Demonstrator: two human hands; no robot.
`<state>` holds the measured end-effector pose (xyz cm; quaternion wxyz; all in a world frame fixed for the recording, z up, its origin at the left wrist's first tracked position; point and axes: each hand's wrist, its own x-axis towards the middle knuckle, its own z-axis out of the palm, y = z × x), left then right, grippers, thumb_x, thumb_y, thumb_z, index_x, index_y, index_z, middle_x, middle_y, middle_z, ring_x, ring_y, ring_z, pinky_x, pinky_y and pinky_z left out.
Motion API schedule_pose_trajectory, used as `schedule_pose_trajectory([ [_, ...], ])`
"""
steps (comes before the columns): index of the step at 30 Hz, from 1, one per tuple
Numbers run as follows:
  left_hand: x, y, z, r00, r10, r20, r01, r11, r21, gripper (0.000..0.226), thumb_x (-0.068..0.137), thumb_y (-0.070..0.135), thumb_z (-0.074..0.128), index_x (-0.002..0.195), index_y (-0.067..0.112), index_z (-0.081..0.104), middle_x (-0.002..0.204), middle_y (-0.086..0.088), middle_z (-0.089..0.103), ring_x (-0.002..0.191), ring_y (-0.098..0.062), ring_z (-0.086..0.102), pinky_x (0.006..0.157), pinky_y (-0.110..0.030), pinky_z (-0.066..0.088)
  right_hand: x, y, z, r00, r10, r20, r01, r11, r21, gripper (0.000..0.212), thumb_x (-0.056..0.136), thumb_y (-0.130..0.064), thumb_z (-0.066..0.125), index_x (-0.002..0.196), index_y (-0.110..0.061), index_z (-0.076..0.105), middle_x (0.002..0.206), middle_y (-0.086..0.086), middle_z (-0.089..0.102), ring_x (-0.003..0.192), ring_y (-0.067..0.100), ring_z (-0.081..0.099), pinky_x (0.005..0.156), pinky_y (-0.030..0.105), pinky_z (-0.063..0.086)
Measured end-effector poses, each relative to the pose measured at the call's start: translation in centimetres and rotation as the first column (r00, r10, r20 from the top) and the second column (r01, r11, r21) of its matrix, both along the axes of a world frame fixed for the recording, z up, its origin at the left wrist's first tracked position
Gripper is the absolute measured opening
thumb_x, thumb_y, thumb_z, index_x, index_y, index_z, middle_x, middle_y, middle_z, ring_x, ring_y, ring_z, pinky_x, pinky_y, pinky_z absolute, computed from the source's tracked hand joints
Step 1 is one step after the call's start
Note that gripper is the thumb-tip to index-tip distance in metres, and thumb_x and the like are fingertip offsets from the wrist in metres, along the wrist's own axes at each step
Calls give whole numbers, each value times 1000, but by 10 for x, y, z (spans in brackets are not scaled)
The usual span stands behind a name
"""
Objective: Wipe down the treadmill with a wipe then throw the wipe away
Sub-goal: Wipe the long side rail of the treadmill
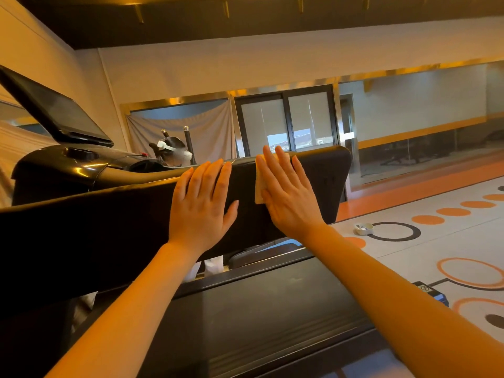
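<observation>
Wipe [259, 184]: pale, cream-white, thin and folded flat, lying against the near face of the treadmill's side rail [114, 227], towards the rail's far right end. Only its left edge and a strip at the top show; the rest is under the right hand [289, 197].

Right hand: fingers straight, close together, palm flat on the wipe, pressing it to the rail. Fingertips reach the rail's top edge.

Left hand [201, 203]: flat on the same rail, just left of the wipe, not touching it. Fingers straight and side by side, thumb spread out to the right. It holds nothing.

Rail: broad, dark, matte, running from near left to far right. Belt [272, 309] below it, dark, between the two forearms. Console [60, 170] far left, glossy black, with a dark tilted screen [62, 115] above it.

Containers: one small white dish [363, 229] on the floor [409, 252], right of the rail's end, beside a black ring marking. Something small lies in it; cannot tell what.

Floor pale grey with orange dots and rings. Mirror [409, 126] on the far wall.
</observation>
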<state>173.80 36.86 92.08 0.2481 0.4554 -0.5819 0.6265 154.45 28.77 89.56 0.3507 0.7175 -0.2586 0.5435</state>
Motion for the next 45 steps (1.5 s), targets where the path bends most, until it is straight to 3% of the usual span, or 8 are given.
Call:
schedule_pose_trajectory([
  [5, 1, 0, 0, 1000, -3, 0, 3, 1000, 10, 65, 98, 47, 42, 148, 6, 38, 143, -18, 48, 131, -36, 45, 111, -47, 29, -17, -6, -3, 995, -89, -49, 89, 996, -15, 60, 105, -32, 33, 156, -10, 13, 163, 9, 12, 152, 23, -6, 124, 41, -4],
  [12, -4, 4, -1, 999, -34, -35, 36, 998, 44, 65, 97, 44, 38, 149, 6, 34, 149, -19, 44, 138, -38, 41, 113, -52, 29, -45, -20, -24, 984, -111, 139, 93, 988, 127, 63, 106, -36, 31, 158, -11, 7, 165, 11, 8, 153, 22, -10, 124, 41, -7],
  [16, -11, 0, -4, 998, -30, -62, 32, 999, 30, 64, 98, 42, 36, 152, 7, 30, 157, -18, 34, 145, -36, 30, 117, -53, 20, -22, -9, -30, 969, -30, 244, -22, 978, 209, 61, 107, -40, 21, 157, -11, 5, 165, 9, 4, 153, 25, -6, 124, 40, -6],
  [23, -9, -4, -7, 996, -36, -77, 38, 999, 21, 63, 98, 41, 38, 152, 8, 31, 155, -17, 37, 144, -35, 34, 117, -51, 20, 21, 10, -82, 977, -25, 210, -32, 964, 262, 62, 106, -48, 11, 158, -18, -2, 164, 3, 4, 153, 24, -3, 125, 39, -4],
  [29, -10, -4, -8, 995, -41, -88, 43, 999, 15, 62, 100, 42, 36, 152, 8, 31, 155, -17, 38, 143, -35, 35, 116, -52, 23, 19, 8, -57, 960, -40, 277, -37, 963, 265, 62, 106, -40, 26, 158, -13, 5, 163, 5, 2, 152, 25, -2, 124, 44, -1],
  [33, -13, -4, -9, 993, -50, -105, 51, 999, 5, 62, 99, 40, 38, 151, 8, 32, 154, -17, 39, 143, -35, 35, 116, -52, 22, 34, 15, -76, 955, -43, 295, -54, 949, 312, 61, 107, -46, 12, 158, -14, 3, 164, 5, 1, 153, 26, -1, 125, 42, -3],
  [37, -18, -6, -12, 989, -38, -140, 38, 999, -1, 62, 100, 43, 38, 150, 7, 32, 154, -18, 39, 142, -36, 35, 117, -53, 19, 42, 18, -102, 967, -77, 243, -9, 942, 337, 62, 107, -50, 11, 158, -17, -1, 165, 4, 2, 154, 25, -2, 124, 42, -4],
  [45, -27, -6, -12, 980, -37, -195, 42, 999, 23, 65, 98, 43, 40, 151, 8, 28, 157, -19, 32, 146, -37, 26, 118, -56, 14, 5, -2, -46, 896, -74, 437, -58, 958, 282, 62, 106, -43, 22, 157, -9, 11, 165, 13, 11, 152, 24, -2, 123, 38, -9],
])
